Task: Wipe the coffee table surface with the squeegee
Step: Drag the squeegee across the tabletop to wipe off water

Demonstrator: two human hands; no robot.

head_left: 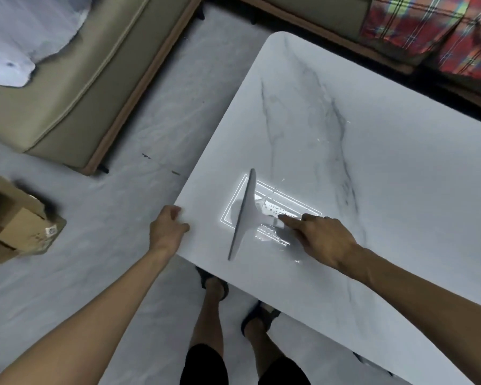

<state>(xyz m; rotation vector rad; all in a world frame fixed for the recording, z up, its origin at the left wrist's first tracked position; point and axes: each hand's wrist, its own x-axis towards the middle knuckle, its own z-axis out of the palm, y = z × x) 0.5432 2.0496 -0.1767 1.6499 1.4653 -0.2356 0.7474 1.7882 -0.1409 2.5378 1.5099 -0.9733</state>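
Note:
A grey squeegee (246,215) lies with its blade on the white marble coffee table (358,151), near the table's left corner, over a bright reflection and water drops. My right hand (320,238) grips its handle, index finger stretched along it. My left hand (167,229) holds the table's left edge, fingers curled over the rim.
A beige sofa (75,87) stands at the back left, another sofa with a red plaid cloth (433,29) behind the table. An open cardboard box (14,220) lies on the pale floor at left. My legs and feet (233,301) stand against the table's near edge.

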